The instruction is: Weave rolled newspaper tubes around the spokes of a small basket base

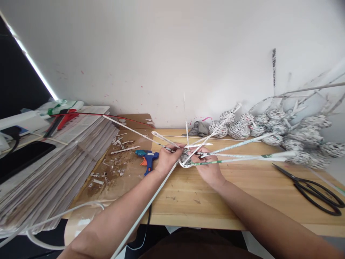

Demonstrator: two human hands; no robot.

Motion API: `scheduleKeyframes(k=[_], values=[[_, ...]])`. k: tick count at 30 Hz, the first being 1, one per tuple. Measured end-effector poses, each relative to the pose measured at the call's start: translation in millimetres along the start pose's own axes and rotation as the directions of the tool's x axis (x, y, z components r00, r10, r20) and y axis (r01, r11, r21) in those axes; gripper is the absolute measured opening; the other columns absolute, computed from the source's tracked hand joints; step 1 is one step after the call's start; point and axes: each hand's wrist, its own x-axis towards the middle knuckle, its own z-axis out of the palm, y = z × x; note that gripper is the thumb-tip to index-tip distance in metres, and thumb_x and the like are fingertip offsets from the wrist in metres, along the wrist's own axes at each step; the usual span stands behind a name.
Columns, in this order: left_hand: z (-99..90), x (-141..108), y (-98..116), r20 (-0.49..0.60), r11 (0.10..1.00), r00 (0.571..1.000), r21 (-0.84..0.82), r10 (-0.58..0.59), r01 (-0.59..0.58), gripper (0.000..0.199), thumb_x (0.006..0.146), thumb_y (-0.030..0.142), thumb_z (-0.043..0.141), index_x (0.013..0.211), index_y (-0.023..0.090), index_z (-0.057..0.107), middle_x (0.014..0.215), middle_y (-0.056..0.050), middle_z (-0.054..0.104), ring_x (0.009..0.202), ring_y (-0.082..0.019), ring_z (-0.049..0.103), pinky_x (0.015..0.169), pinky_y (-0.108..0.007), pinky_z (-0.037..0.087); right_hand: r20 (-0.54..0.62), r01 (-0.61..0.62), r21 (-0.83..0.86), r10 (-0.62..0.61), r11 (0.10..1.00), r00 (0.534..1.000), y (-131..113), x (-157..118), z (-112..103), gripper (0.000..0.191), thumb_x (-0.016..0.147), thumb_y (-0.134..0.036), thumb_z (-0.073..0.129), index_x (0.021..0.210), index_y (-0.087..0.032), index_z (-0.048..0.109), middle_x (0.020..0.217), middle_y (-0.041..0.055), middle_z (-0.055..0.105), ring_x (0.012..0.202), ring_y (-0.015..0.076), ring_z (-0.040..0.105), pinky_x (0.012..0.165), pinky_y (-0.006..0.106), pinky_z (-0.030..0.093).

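Observation:
Between my two hands, above the wooden table, is a small woven piece (184, 157) of rolled newspaper tubes. Long paper tubes (239, 144) stick out from it in several directions, most to the right, one straight up and one down past my left forearm. My left hand (170, 158) is closed on the left side of the piece, thumb toward its middle. On the right side, my right hand (208, 167) has its fingers curled around the tubes where they meet the weave. The fingers partly hide the middle of the piece.
A blue glue gun (148, 160) lies left of my hands beside paper scraps on brown cardboard (118, 180). Further left is a tall newspaper stack (81, 162) with a phone (27, 158). Black scissors (312, 189) lie at right, before several woven paper forms (239, 126) along the wall.

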Motion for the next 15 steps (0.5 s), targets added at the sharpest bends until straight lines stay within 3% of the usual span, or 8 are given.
scheduleKeyframes(k=[6,11,15], values=[[-0.3,-1,1,0.012,1.000,1.000,-0.020,-0.002,0.002,0.014,0.068,0.023,0.072,0.079,0.015,0.076,0.084,-0.008,0.076,0.079,-0.021,0.069,0.077,-0.032,0.054,0.038,0.030,-0.067,-0.028,0.997,0.999,3,-2,0,0.031,0.085,-0.035,0.062,0.111,-0.021,0.070,0.109,0.0081,0.072,0.090,0.0231,0.069,0.073,0.032,0.057],[-1.2,0,-6,0.014,0.998,0.999,-0.044,-0.041,0.041,0.018,0.068,0.025,0.074,0.082,0.015,0.075,0.081,-0.007,0.075,0.073,-0.019,0.068,0.072,-0.030,0.053,0.034,-0.076,-0.090,0.079,0.993,0.996,7,-4,2,0.034,0.085,-0.037,0.060,0.113,-0.020,0.069,0.088,0.0052,0.074,0.058,0.0161,0.065,0.052,0.027,0.054],[-1.5,0,-9,0.052,0.984,0.996,-0.154,-0.078,0.085,0.025,0.067,0.028,0.077,0.087,0.014,0.074,0.083,-0.007,0.075,0.074,-0.018,0.067,0.072,-0.028,0.052,0.040,-0.035,-0.096,0.039,0.995,0.998,6,-3,1,0.031,0.085,-0.034,0.060,0.111,-0.020,0.070,0.093,0.0056,0.075,0.064,0.0166,0.067,0.056,0.026,0.055]])
